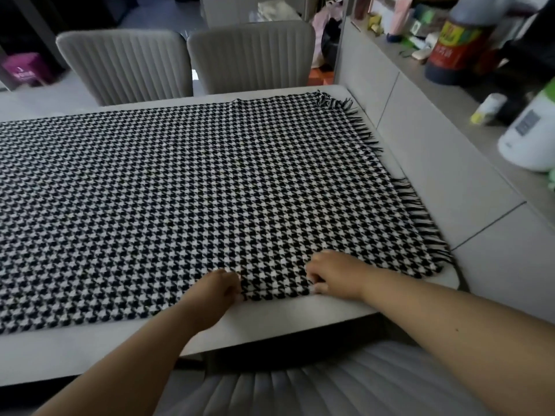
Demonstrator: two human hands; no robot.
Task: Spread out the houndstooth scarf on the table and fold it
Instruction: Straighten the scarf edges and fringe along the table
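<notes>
black-and-white houndstooth woven scarf [186,187] already spread flat across the pale grey table [75,343]; folding not yet begun. left hand [214,291] and right hand [335,274] curled closed, pinching its near edge.

Scarf [186,187] under my hands is woven cloth, matt, coarse houndstooth weave with a yarn fringe [420,211] on the right edge. Counter [270,319] smooth, matt, pale. Chairs [126,64] ribbed, soft-looking upholstery, matt grey.
</notes>
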